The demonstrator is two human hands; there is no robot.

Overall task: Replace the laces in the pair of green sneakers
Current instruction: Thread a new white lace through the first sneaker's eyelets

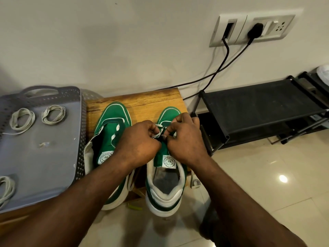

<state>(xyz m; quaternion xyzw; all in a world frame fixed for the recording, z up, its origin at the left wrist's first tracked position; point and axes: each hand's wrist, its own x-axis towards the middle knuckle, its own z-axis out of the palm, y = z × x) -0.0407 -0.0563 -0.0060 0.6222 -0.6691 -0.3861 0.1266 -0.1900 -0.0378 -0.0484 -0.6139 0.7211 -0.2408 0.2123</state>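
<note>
Two green sneakers with white soles stand side by side on a small wooden stool [142, 102], toes toward the wall. The left sneaker [110, 122] has no lace in its eyelets. Over the right sneaker [165, 168], my left hand [138, 143] and my right hand [185, 139] meet at the eyelet area. Both pinch a white lace [159, 126] there, and the fingers hide most of it. Coiled off-white laces [22, 118] [53, 114] lie on a grey tray at the left.
The grey perforated tray [53, 157] sits left of the stool, with a third lace coil [6, 189] at its near edge. A black shoe rack [258, 107] stands to the right. Black cables [220, 68] hang from wall sockets [252, 29]. Glossy tiled floor [258, 184] lies below.
</note>
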